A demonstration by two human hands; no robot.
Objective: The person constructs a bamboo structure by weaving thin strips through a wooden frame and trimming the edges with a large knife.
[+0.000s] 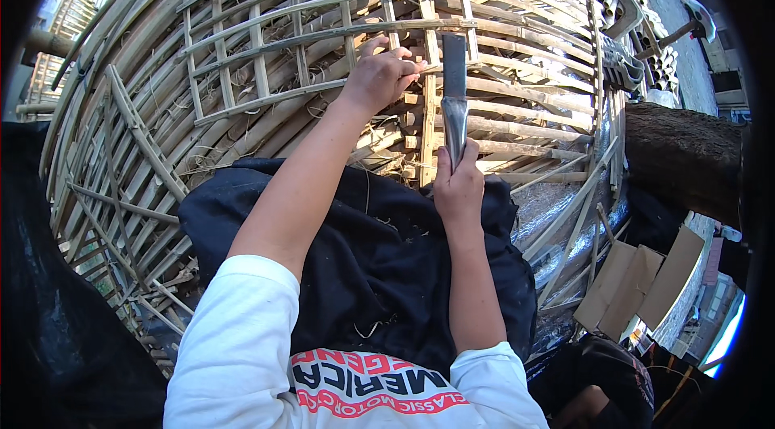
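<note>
A bamboo lattice [297, 50] of crossing split strips lies ahead of me. My left hand [379, 78] is closed on its near edge strip [266, 102], close to the right corner, with the fingers bent around it. In my right hand [458, 191] is a grey metal chisel [455, 102], gripped by the lower end of its tapering shank. Its flat, broad blade points up and away from me, just right of the left hand's fingertips. The blade overlaps the lattice's right corner in view; I cannot tell whether they touch. Dark cloth [363, 243] covers my lap.
Bamboo strips [525, 82] are stacked beneath and around the lattice. At right lie a thick dark log [686, 159], a cardboard piece [626, 284] and a long-handled tool [674, 37]. Another person in dark clothing [601, 380] is at the lower right.
</note>
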